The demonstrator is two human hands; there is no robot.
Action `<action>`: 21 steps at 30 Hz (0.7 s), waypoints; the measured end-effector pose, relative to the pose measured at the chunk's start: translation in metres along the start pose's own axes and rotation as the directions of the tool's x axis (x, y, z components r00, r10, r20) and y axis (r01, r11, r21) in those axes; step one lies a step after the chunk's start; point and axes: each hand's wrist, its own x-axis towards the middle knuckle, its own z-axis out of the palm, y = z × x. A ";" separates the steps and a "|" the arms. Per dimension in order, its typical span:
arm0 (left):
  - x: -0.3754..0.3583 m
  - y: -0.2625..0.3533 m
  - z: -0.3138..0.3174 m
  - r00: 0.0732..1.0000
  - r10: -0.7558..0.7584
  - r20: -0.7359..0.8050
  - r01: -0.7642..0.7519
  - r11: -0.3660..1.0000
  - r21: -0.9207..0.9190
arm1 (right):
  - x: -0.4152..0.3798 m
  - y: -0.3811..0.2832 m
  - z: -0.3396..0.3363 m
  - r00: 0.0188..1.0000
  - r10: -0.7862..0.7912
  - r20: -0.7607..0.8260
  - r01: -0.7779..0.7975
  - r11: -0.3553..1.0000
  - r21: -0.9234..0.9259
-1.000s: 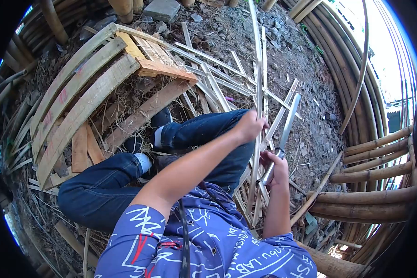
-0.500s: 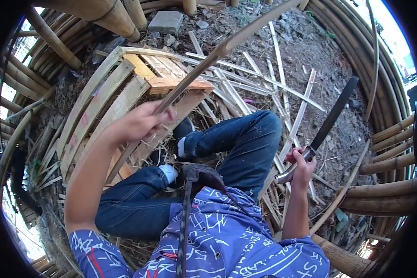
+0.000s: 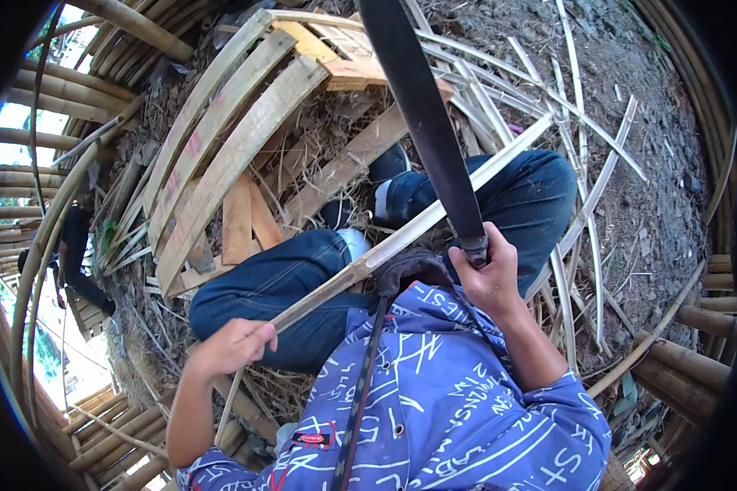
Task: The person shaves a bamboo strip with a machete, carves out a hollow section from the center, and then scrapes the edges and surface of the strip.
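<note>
My left hand [image 3: 233, 345] is closed on the near end of a long split bamboo strip [image 3: 418, 227], which slants up to the right across my lap, pale side up. In my right hand [image 3: 493, 277] is a machete [image 3: 426, 114], gripped by the handle, its long dark blade pointing up and away from me. The blade overlaps the strip in this view, just above my right fist. Beneath both, my legs in jeans [image 3: 262, 274] are crossed on the ground.
A slatted wooden crate [image 3: 229, 155] lies ahead to the left. Several split bamboo strips [image 3: 577, 98] litter the dirt on the right. Bamboo poles [image 3: 688, 360] are stacked around the edges. Another person [image 3: 78, 254] is partly visible at the far left.
My left hand has come down and left, and the bamboo strip now lies across my lap instead of slanting up over the crate. The machete has swung from the right in over the strip.
</note>
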 end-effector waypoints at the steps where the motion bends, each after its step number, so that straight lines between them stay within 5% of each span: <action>1: -0.002 -0.011 0.007 1.000 0.008 -0.021 -0.008 1.000 0.004 | -0.003 0.001 0.002 0.998 0.048 0.042 -0.049 0.999 0.016; 6: -0.003 -0.029 0.021 0.983 0.105 -0.152 -0.094 0.993 0.075 | -0.001 0.006 0.004 0.978 0.206 0.025 -0.207 0.974 0.086; 8: 0.002 -0.024 0.027 0.921 0.284 -0.265 -0.199 0.931 0.306 | 0.003 0.006 -0.015 0.962 0.270 -0.039 -0.266 0.960 0.092; 16: 0.033 0.006 0.028 0.891 0.438 -0.118 -0.332 0.808 0.487 | 0.002 0.014 -0.106 0.874 0.209 -0.438 -0.338 0.910 -0.239; 21: 0.038 0.014 0.037 0.870 0.467 -0.155 -0.292 0.744 0.601 | -0.013 0.040 -0.103 0.866 0.289 -0.407 -0.434 0.840 -0.326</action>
